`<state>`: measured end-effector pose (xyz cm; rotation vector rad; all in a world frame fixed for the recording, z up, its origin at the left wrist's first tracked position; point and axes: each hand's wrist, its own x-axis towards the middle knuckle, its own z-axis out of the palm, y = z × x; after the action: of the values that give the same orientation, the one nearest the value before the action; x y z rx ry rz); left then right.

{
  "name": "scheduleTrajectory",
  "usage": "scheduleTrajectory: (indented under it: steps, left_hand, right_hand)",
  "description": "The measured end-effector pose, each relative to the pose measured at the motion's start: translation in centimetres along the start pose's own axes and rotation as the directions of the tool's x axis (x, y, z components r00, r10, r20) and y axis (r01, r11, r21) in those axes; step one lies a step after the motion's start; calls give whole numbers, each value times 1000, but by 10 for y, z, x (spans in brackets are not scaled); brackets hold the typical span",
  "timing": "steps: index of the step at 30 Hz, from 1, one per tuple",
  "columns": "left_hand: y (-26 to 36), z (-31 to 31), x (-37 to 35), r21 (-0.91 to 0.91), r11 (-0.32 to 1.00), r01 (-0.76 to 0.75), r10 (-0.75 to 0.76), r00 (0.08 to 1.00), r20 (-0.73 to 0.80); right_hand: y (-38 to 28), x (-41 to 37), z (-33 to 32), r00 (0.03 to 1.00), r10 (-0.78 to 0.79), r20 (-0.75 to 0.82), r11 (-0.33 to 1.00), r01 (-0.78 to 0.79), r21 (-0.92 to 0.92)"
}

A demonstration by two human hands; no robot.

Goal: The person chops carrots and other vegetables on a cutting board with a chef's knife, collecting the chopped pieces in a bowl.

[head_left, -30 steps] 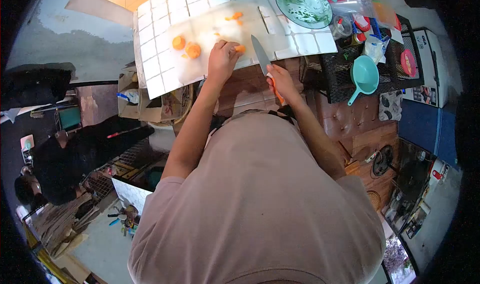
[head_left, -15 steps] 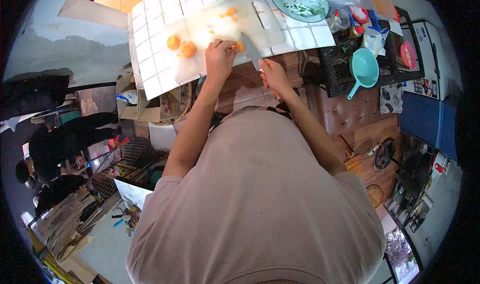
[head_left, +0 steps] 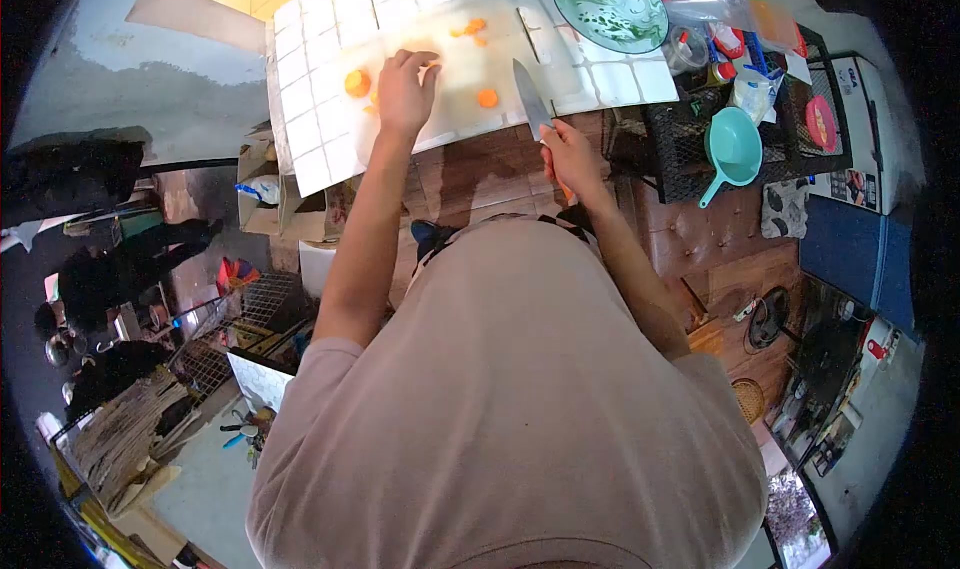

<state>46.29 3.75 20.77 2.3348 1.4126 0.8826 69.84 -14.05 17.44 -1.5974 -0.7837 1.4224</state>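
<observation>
Left hand (head_left: 403, 99) shifted off orange piece (head_left: 487, 99) — right hand (head_left: 571, 159) grips knife (head_left: 530, 99).

Smooth metal, glossy tile and matt cloth

The knife (head_left: 531, 99) is bladed in smooth metal. The cutting board (head_left: 457, 112) is seen as smooth, pale plastic. The tiled tabletop (head_left: 610, 84) is finished in smooth gloss. The long-handled dipper (head_left: 735, 141) is moulded in smooth, plastic-looking material. The rack (head_left: 680, 162) is formed of dark metal mesh. The shirt (head_left: 510, 369) is made of creased, matt cloth.
</observation>
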Motion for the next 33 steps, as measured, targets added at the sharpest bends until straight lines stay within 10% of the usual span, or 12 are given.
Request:
scheduleTrajectory:
  steps: [5,19,21,23,26,33]
  left_hand:
    - [38,19,-21,-157,987,32,11,963,269]
    - [60,26,-26,-221,964,-149,148,989,-20]
    - [86,27,-25,-262,945,-194,177,980,-89]
    - [103,29,-32,-437,863,254,-97,932,350]
    - [131,35,-33,-524,753,399,22,780,625]
    - [179,69,-27,-674,266,690,-216,724,656]
  right_hand:
    - [4,4,1,999,33,6,999,-33,25]
    - [-23,-20,-18,998,-18,-60,998,21,52]
    - [-25,-24,-32,959,-217,-181,973,196,-123]
    - [-32,-29,-51,948,-227,-221,969,198,-146]
    - [-45,-36,-72,880,-358,-311,920,275,-279]
    - [-64,-17,-124,927,-363,88,869,372,-326]
